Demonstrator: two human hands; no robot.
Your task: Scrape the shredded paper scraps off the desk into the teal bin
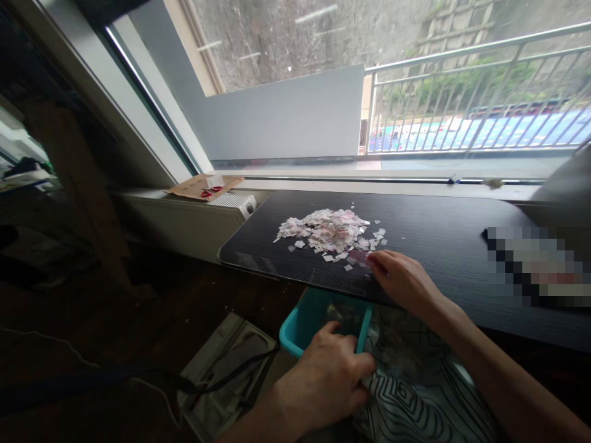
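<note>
A heap of small white and pinkish paper scraps (335,227) lies on the dark tabletop (438,227), with loose bits scattered round its near and right edges. At the heap's near right side, my right hand (399,271) pinches a thin, pinkish, see-through flat piece (359,257) that touches the tabletop. Below the table's front edge, a teal plastic bin (290,335) is held by my left hand (335,375), whose fingers curl over its near right rim. Something pale shows dimly inside the bin; its kind cannot be made out.
A radiator (233,203) at the left carries brown cardboard (187,187) and red-handled scissors (212,191). Patterned cloth (415,394) covers my lap. A bag-like object (235,369) lies at lower left. A blurred-out item (540,264) rests on the table's right. Behind stands a window.
</note>
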